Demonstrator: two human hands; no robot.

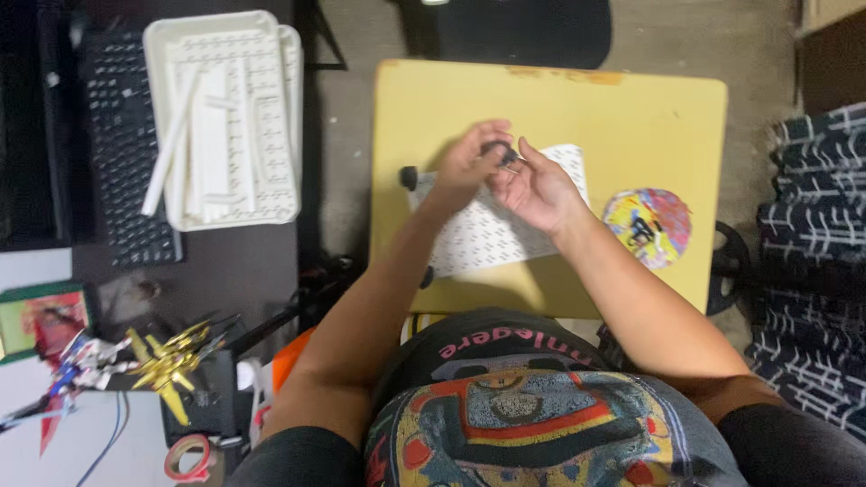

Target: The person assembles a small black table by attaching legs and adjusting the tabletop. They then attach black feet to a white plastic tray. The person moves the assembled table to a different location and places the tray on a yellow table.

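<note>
We sit at a small yellow square counter point(631, 117) standing on a grey concrete floor point(356, 135). To our left is a dark desk point(234, 271) with a black keyboard point(126, 162); to our right, dark blue patterned fabric point(812, 225). Lighting is dim.

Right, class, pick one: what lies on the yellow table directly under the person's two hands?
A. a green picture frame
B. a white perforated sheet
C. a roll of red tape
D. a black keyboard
B: the white perforated sheet lies flat on the yellow table, right below the left hand and right hand, which hold a small dark part between them.
</note>
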